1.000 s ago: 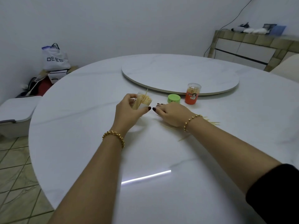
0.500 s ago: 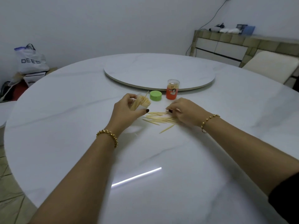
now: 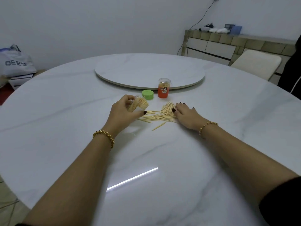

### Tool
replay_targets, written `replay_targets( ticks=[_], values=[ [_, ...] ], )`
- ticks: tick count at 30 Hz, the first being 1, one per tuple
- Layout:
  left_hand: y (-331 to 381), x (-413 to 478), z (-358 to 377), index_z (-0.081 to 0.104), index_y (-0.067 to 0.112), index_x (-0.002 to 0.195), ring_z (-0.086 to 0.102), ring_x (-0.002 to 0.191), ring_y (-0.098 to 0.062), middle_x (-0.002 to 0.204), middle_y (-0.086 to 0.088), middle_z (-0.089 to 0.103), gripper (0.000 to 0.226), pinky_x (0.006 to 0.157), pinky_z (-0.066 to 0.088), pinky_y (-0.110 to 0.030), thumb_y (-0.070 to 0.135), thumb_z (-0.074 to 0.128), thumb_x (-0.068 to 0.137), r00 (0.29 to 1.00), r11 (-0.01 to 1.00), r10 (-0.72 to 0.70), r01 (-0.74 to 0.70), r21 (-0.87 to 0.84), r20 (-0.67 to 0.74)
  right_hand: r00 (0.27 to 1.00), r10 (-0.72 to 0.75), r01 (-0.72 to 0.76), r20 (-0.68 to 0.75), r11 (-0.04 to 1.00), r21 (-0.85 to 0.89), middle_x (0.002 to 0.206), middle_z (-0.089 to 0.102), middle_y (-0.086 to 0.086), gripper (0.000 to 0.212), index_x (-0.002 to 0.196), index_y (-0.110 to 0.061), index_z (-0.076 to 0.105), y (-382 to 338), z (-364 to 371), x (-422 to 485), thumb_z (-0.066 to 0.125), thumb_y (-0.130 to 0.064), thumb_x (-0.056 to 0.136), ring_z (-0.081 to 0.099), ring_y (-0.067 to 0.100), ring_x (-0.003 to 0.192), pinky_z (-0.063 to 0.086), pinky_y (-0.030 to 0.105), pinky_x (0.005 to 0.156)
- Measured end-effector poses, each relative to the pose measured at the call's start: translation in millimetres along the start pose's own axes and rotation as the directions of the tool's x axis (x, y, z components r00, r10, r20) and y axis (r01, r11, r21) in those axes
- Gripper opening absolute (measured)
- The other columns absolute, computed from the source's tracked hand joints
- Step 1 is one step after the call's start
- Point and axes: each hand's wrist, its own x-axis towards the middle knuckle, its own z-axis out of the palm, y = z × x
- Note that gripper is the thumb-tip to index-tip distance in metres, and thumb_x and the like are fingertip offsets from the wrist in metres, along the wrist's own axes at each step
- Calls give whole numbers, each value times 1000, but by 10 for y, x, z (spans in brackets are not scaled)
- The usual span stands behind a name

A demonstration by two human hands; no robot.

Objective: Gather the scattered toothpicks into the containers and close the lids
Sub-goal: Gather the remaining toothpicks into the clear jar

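Head view. Whereas half a second ago the right hand (image 3: 187,115) lay with curled fingers at the right end of the pile, it now rests flat on it. Its fingers are straight and slightly spread, the tips pressing on the scattered toothpicks (image 3: 160,115). More of the pile shows than before, fanned out just ahead of the thumb. One stray pick lies a little nearer the viewer. The left hand (image 3: 121,114) keeps its earlier grip: fingers and thumb curl round the clear container (image 3: 138,106), which is tilted with its open mouth toward the pile and is packed with toothpicks. The green lid (image 3: 147,94) and the orange container (image 3: 164,90) stand side by side as before, on the white table (image 3: 65,111) just in front of the turntable (image 3: 130,70).

Hidden or unclear:
- The right palm covers the right end of the pile.
- The left fingers hide the lower part of the clear container.
- It cannot be told whether the orange container carries a lid.
- Its label is too small to read.
- The bag (image 3: 15,61) at far left is cut off by the frame edge.
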Motion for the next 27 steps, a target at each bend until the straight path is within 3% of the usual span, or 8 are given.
replay_targets(
  ticks=[4,6,8,11,15,17,22,27],
  values=[
    [-4,-12,11,56,21,114,56,88,1,109,3,59,51,58,43,-2,25,83,71,1000,1000,-7,7,-7,0,999,-45,45,3,992,120,113,50,8,28,103,-10,44,-157,126,46,27,-33,103,44,24,107,24,45,110],
    [-6,-12,6,56,21,114,56,89,0,110,2,59,50,56,43,-2,23,83,71,1000,1000,-10,10,-21,-3,996,-73,82,-52,976,204,105,53,5,27,99,-9,47,-267,83,26,31,-30,103,47,23,97,31,41,104],
    [-4,-11,2,56,20,114,56,88,1,109,3,59,51,56,43,-3,23,83,71,1000,1000,-9,9,-14,-3,983,-107,149,-150,940,306,117,58,5,30,118,-9,53,-376,-14,3,35,-25,102,51,22,107,32,38,107],
    [-7,-7,4,56,22,112,57,89,1,108,3,59,50,66,50,-13,25,84,70,1000,1000,-3,3,-6,-2,942,-184,296,-281,849,437,143,47,1,41,142,-18,42,-585,-131,-59,39,-20,101,41,15,133,29,24,109],
    [-2,-11,-2,56,21,112,59,90,-2,106,3,61,50,74,55,-24,25,83,70,1000,1000,7,-7,-10,-6,885,-328,443,-331,813,378,143,48,0,42,143,-16,42,-779,-61,-111,39,-20,102,41,11,133,31,21,108],
    [5,-15,-6,57,21,112,60,89,-2,104,4,62,50,71,54,-21,25,83,70,1000,1000,17,-17,-13,-17,877,-334,455,-346,809,373,139,52,1,40,140,-15,46,-807,10,-128,40,-21,101,46,12,129,35,21,104],
    [5,-13,-11,57,20,114,59,89,0,102,5,62,52,69,52,-17,29,83,70,999,1000,19,-19,-2,-33,825,-357,521,-437,781,346,135,56,-1,38,129,-16,58,-803,192,-141,39,-26,98,46,10,129,37,42,108],
    [13,-1,-20,56,21,114,58,88,4,104,6,61,53,65,44,-4,30,83,70,999,1000,28,-28,13,-38,807,-287,508,-517,783,359,136,56,0,42,127,-14,61,-724,286,-133,37,-30,97,44,8,131,36,40,109]
  ],
)
